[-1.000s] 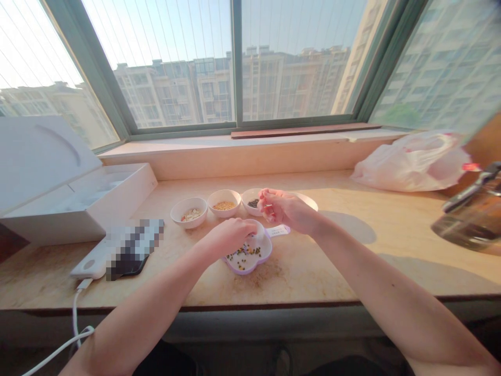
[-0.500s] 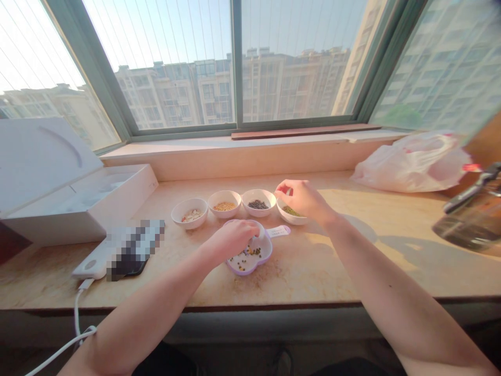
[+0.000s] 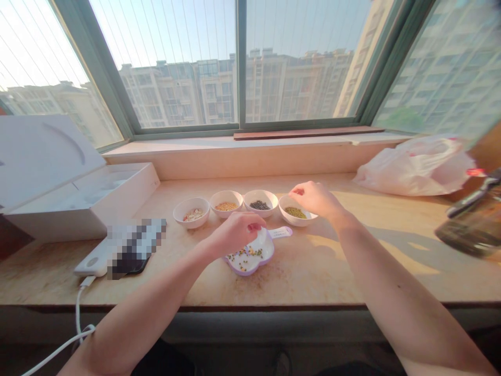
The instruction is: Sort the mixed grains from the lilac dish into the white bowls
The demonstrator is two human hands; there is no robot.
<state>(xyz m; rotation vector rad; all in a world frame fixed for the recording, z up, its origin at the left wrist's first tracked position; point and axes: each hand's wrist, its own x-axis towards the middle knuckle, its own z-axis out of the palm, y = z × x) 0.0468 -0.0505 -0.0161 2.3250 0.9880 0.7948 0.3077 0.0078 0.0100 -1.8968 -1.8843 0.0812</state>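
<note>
Above the purple-rimmed white dish (image 3: 250,266), which has a handle and holds scattered mixed beans and grains, my left hand (image 3: 239,231) hovers with curled, pinched fingers; whatever they hold is hidden. My right hand (image 3: 313,197) is over the right rim of a white bowl of green beans (image 3: 295,212), thumb and fingertips together, their contents too small to make out. Left of that bowl stand a bowl of black beans (image 3: 259,205), a bowl of yellow grains (image 3: 226,206) and a bowl of pale, flat pieces (image 3: 193,214), in a row.
An open white box (image 3: 90,203) stands at the left, with a white power bank (image 3: 94,261), a phone (image 3: 135,263) and a cable (image 3: 78,308) in front. A plastic bag (image 3: 415,167) and a dark transparent container (image 3: 469,224) are at the right. The counter's front edge (image 3: 297,307) runs below.
My left hand has lifted slightly from inside the purple-rimmed dish. My right hand has shifted slightly right over the green-bean bowl, uncovering more of its beans. The view has moved a little.
</note>
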